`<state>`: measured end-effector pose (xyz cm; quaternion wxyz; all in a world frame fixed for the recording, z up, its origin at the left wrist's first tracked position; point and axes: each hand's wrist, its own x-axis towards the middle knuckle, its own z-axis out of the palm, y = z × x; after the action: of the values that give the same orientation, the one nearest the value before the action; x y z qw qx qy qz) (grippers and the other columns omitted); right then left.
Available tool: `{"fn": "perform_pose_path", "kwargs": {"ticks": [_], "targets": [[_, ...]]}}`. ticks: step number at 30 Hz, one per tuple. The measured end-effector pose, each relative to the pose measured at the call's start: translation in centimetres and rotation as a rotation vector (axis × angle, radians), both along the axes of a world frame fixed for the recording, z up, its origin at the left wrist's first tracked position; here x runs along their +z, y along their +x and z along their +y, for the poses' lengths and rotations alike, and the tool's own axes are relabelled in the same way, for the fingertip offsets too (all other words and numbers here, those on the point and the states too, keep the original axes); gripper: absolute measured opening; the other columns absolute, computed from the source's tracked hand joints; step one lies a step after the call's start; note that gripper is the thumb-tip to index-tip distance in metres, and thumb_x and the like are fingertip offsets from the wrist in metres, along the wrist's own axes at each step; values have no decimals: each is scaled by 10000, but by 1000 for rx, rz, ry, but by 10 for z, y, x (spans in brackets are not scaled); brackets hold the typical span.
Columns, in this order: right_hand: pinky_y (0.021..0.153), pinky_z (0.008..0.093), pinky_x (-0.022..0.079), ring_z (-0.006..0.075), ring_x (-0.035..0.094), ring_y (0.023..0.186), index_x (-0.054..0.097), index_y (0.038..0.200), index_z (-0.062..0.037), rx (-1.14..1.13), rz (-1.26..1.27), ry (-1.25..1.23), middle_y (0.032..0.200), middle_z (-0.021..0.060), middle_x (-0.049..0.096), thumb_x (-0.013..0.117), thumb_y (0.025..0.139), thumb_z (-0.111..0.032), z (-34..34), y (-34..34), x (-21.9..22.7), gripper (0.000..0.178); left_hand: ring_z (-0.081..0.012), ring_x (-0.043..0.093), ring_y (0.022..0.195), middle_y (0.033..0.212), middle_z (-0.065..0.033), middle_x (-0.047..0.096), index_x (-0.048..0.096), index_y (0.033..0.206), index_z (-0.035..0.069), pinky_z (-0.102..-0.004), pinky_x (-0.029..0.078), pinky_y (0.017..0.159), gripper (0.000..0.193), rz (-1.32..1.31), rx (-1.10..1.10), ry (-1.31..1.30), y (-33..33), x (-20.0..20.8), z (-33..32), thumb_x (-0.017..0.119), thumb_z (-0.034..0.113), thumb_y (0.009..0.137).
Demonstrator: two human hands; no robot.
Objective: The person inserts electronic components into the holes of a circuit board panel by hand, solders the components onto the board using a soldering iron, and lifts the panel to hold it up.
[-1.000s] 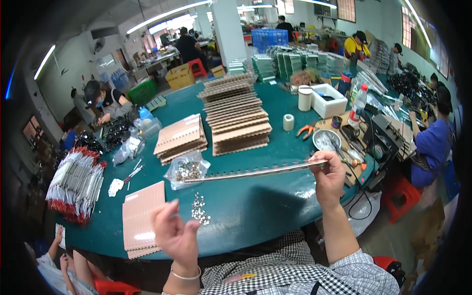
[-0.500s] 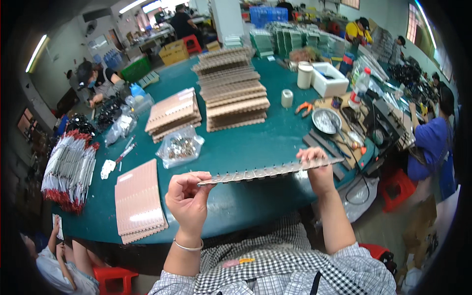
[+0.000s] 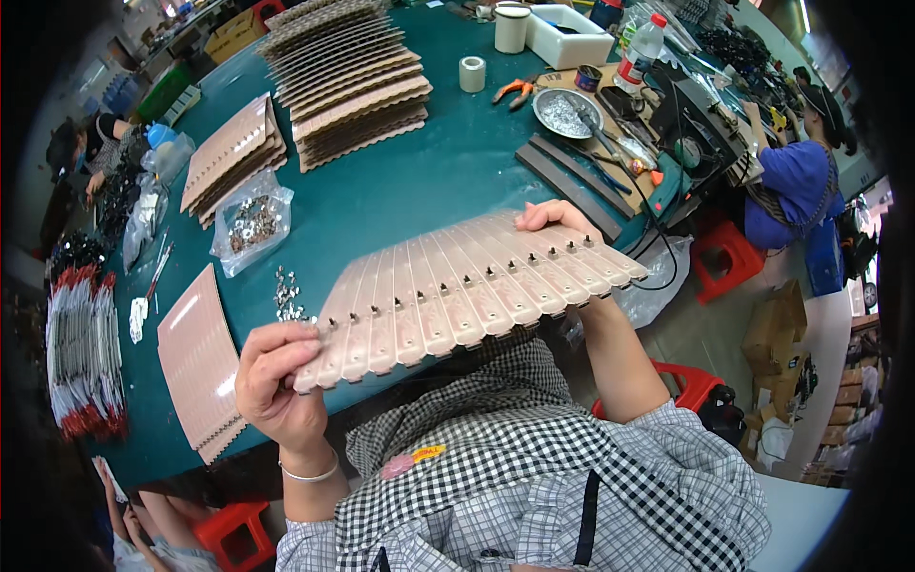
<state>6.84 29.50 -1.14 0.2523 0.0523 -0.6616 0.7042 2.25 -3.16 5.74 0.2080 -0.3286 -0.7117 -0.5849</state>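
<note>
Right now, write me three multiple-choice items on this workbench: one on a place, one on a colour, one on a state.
1. Where does the clear bag of small metal parts lie?
A. on the green table, beside a pink panel stack
B. inside the white box
C. on the floor

2. What colour is the water bottle's cap?
A. blue
B. red
C. yellow

3. How is the ribbed pink panel held?
A. flat on the table
B. lifted, gripped at both ends
C. in one hand only

Answers: 1 A, the bag rests on the table next to the stack. 2 B, the cap is red. 3 B, left hand and right hand each grip an end.
</note>
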Motion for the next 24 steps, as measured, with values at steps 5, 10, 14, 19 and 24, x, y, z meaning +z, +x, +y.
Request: {"fn": "perform_pose_path", "kwargs": {"ticks": [5,10,14,19,24], "targets": [[867,281,470,144,584,966,576,1009,-19,-1,64,14,1029,76,618,754,816,-233,-2,-4,-3,338,-217,607,914,977,-152,633,681,941,-9,-302,489,815,171,38,18,-49,-2,-3,-3,743,81,809],[855,282,478,150,599,956,577,1008,-17,-38,42,58,1026,80,626,756,817,-209,-2,-5,2,325,-207,601,911,992,-136,624,690,966,-5,-289,483,813,192,33,135,-35,-2,-4,3,749,83,807],[865,288,477,153,597,964,572,1013,-8,-29,46,55,1031,86,623,759,814,-217,-6,-9,2,344,-204,604,931,1003,-132,627,695,975,4,-289,487,818,208,13,194,-45,-4,-1,2,760,83,794],[921,322,458,186,580,1022,568,1021,2,-42,-22,40,1060,108,599,734,818,-353,-9,-4,11,441,-213,628,924,985,-141,654,704,958,-5,-302,501,817,203,11,139,-13,-8,-5,3,764,96,792],[945,344,448,206,580,1028,564,1018,10,-9,-6,12,1054,121,594,723,813,-378,-3,-5,4,468,-224,649,915,973,-155,677,698,952,-24,-306,512,815,246,-31,181,-11,-7,-5,5,770,157,802]]}}
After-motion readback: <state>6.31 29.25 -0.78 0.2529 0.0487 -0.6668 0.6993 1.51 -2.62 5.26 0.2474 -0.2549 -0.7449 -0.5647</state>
